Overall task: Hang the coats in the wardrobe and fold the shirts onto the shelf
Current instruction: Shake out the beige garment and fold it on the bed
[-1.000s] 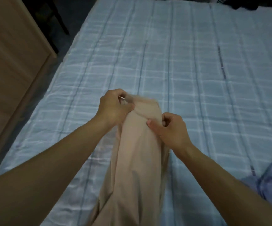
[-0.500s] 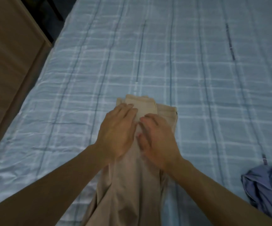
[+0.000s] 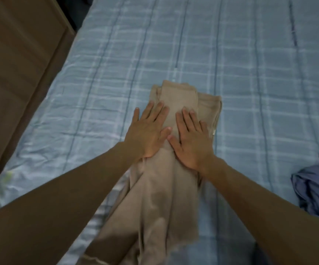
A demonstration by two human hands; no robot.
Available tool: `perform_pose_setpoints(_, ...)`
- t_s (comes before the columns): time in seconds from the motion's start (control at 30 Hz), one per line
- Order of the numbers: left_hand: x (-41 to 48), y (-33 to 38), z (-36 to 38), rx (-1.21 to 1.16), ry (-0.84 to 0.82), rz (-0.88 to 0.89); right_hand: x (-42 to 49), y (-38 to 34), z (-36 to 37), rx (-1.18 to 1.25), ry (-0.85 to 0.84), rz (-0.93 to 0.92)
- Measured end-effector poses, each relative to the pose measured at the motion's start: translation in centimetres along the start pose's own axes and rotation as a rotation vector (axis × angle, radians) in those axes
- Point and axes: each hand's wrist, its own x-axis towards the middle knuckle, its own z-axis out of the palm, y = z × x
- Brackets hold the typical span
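A beige shirt (image 3: 160, 188) lies lengthwise on the bed (image 3: 231, 64), folded into a narrow strip whose far end is turned back on itself. My left hand (image 3: 147, 131) lies flat with fingers spread, pressing the shirt's left side, its outer fingers on the sheet. My right hand (image 3: 191, 138) presses flat on the shirt's right side next to it. The near end of the shirt hangs loose and rumpled toward me.
A crumpled blue garment (image 3: 315, 188) lies at the bed's right edge. A wooden wardrobe (image 3: 17, 64) stands along the bed's left side, with a dark gap behind it. The checked blue sheet stretches far ahead.
Both hands let go of the pinched far end, laid it down on the bed and now press flat with fingers spread. The view moved closer over the shirt.
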Motion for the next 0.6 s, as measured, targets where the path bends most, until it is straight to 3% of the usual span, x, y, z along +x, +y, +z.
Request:
perform_pose_setpoints(0.17, -12.1, 0.1, -0.7, -0.122, 0.151, 0.062, -7.3, -2.3, -0.7, 0.143, -0.087, -0.056)
perform_pose_setpoints(0.4, -24.7, -0.4, -0.4, -0.338, 0.320, 0.006, -15.8, -5.5, 0.3, 0.096, -0.101, -0.309)
perform_pose_setpoints(0.53, -26.7, 2.1, 0.6, -0.458, 0.217, -0.098, -17.2, -6.6, 0.9, 0.114, -0.092, -0.341)
perform_pose_setpoints(0.6, -26.7, 3.6, 1.2, -0.408, 0.165, -0.124, -17.4, -7.0, 1.2, 0.091, -0.085, -0.309)
